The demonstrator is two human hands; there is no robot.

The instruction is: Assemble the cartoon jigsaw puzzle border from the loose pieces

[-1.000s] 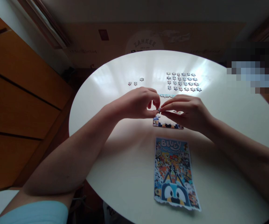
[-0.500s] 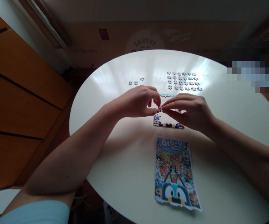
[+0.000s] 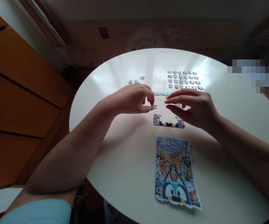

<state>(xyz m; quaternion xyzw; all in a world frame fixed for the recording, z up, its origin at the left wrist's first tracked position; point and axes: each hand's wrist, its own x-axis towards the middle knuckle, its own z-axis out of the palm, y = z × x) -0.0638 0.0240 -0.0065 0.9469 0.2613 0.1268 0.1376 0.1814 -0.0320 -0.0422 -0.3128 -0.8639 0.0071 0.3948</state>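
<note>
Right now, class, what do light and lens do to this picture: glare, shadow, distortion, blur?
Head view: glare streaks the far side of the white table; soft shadow lies below the left hand; the wide lens seems to bow the edges; the loose pieces look too small to read.

You look through one camera worn on your head, facing forward and steeply down over the white, glossy, rounded worktop point(image 3: 125, 161). It sits above the near edge, close enough that your light-blue sleeve point(image 3: 36, 213) fills the lower left corner and your bare forearms reach in from the lower left and the right. Your left hand point(image 3: 137, 99) and right hand point(image 3: 195, 107) come near the middle of the view, at a moderate distance. The colourful printed paper sheet point(image 3: 174, 174) lies nearer you, below them. The view is wide: it takes in the worktop's far edge, the dim wall point(image 3: 153, 11) beyond, and the orange-brown wooden panels point(image 3: 15, 96) at your left.
</note>
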